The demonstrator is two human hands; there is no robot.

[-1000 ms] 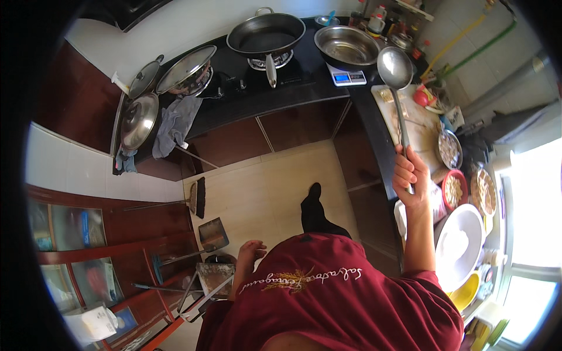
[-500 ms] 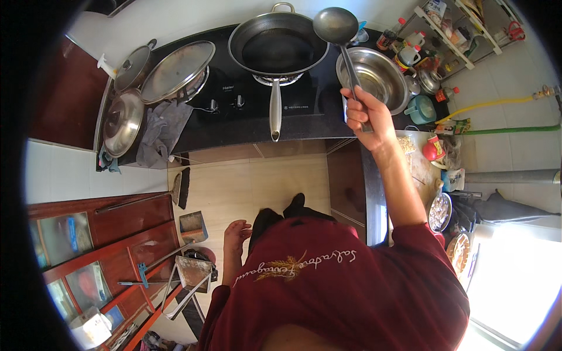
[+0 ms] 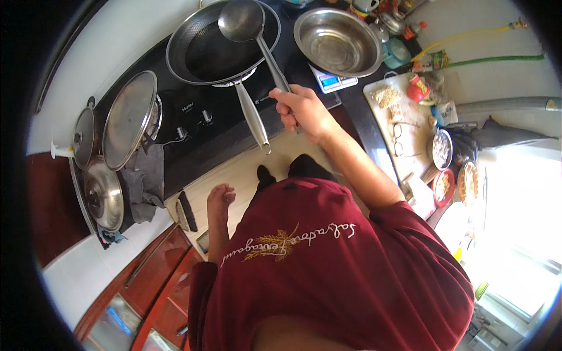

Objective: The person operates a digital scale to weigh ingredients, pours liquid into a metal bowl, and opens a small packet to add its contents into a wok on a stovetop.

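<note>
Right-hand fingers (image 3: 283, 109) have brought the ladle (image 3: 241, 21) over the pan (image 3: 202, 55).

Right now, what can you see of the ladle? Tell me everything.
The ladle is grey and metallic-looking, with a round bowl and a long, slim handle. The right hand grips the handle near its end. It slants forward and leftward, the bowl overlapping the dark pan in view; whether they touch cannot be told.

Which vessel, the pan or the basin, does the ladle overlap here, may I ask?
The dark, long-handled pan: the ladle in the right hand overlaps it, while the shiny basin to its right lies clear.
</note>
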